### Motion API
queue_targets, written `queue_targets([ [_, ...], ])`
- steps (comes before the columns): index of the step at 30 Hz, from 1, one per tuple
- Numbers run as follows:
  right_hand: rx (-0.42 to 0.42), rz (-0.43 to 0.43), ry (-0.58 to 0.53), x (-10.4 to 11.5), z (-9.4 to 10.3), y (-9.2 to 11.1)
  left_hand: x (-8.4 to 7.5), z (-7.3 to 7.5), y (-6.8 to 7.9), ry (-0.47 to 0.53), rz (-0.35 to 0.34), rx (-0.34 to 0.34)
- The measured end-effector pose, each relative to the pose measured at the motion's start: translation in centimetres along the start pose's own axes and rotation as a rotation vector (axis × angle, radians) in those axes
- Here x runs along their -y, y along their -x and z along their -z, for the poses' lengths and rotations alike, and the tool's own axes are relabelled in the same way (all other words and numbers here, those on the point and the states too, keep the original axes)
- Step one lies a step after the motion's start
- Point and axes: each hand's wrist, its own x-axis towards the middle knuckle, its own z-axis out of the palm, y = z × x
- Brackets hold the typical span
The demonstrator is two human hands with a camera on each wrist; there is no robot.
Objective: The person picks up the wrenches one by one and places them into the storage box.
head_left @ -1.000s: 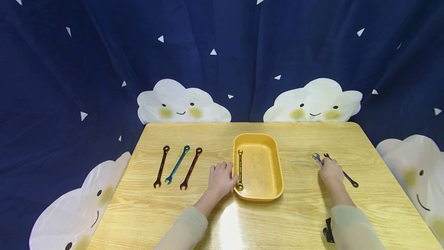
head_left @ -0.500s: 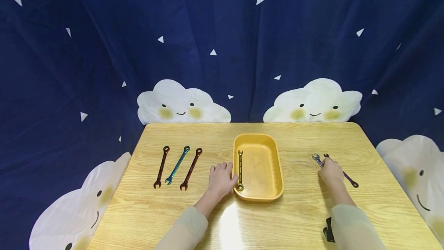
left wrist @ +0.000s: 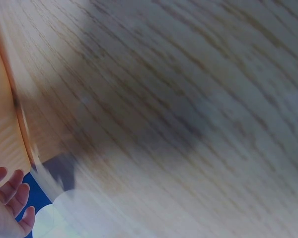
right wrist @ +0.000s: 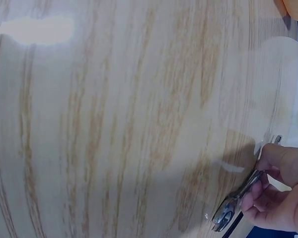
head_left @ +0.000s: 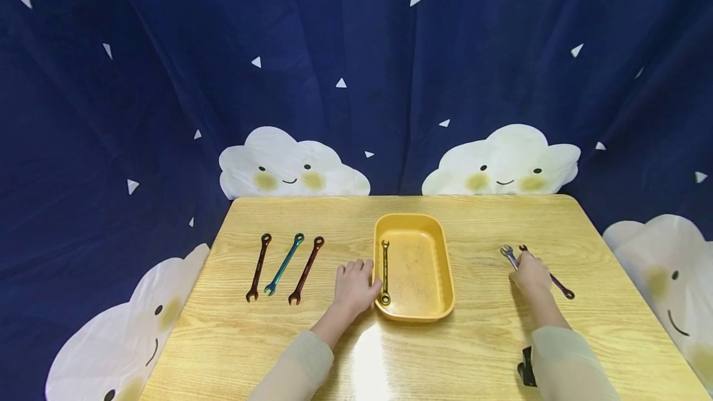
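My left hand (head_left: 353, 288) rests at the left rim of a yellow plastic tray (head_left: 449, 277), fingers loosely bent. A gold combination wrench (head_left: 385, 271) lies lengthwise inside the tray, along its left wall. To the right, my right hand (head_left: 531, 276) pinches a silver combination wrench (head_left: 507, 252) between thumb and fingers. In the right wrist view, the silver wrench (right wrist: 230, 208) slants close to the tabletop; whether it touches the wood I cannot tell. A dark purple wrench (head_left: 562, 288) lies beside it, its middle hidden by the hand.
Left of the tray lie a dark red wrench (head_left: 259, 268), a blue wrench (head_left: 284, 265) and another red wrench (head_left: 306, 271), roughly parallel. Behind the wooden table (head_left: 473, 351) hangs a navy curtain (head_left: 356, 36) with clouds. A black device (head_left: 527, 367) sits by the right sleeve.
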Motion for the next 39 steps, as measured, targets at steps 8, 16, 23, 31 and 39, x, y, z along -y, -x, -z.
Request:
queue_targets([
  [8, -0.018, 0.016, 0.000, 0.0, 0.1, 0.1, 0.0, -0.1, 0.0, 0.001, -0.004, -0.011],
  [16, -0.016, 0.023, -0.026, 0.2, 0.1, 0.3, 0.1, -0.2, 0.0, -0.001, -0.006, -0.014],
  [23, -0.012, 0.000, -0.056, 0.5, 0.3, 0.2, 0.1, -0.2, 0.0, 0.001, -0.012, -0.025],
  [31, -0.040, 0.025, -0.074, 1.3, 0.5, 0.2, 0.1, -0.2, -0.1, -0.004, -0.005, -0.017],
  [39, -0.078, 0.059, -0.087, 2.1, 0.9, 0.2, 0.1, -0.2, -0.1, -0.005, -0.002, -0.014],
])
